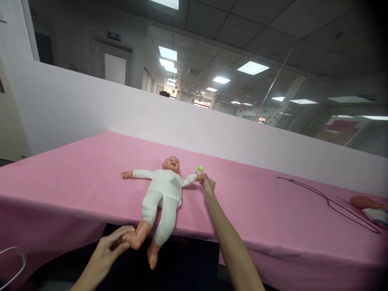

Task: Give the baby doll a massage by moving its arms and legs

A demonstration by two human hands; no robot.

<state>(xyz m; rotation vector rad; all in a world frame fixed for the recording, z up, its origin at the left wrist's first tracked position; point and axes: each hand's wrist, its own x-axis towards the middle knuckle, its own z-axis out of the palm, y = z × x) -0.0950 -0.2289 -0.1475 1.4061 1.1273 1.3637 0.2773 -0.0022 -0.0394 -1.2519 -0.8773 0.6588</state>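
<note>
Doll (163, 194): left hand (106, 248) grips foot, right hand (208, 185) grips wrist.

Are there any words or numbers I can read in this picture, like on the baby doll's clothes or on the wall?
No readable text anywhere.
Baby doll: its white suit is plain, no print.
Small sign above the far door: too small and blurred to read.
Green-topped item by the doll's hand: no label visible.
Pink table cover: plain.
The left hand holds the doll's foot; the right hand holds the doll's hand.
</note>
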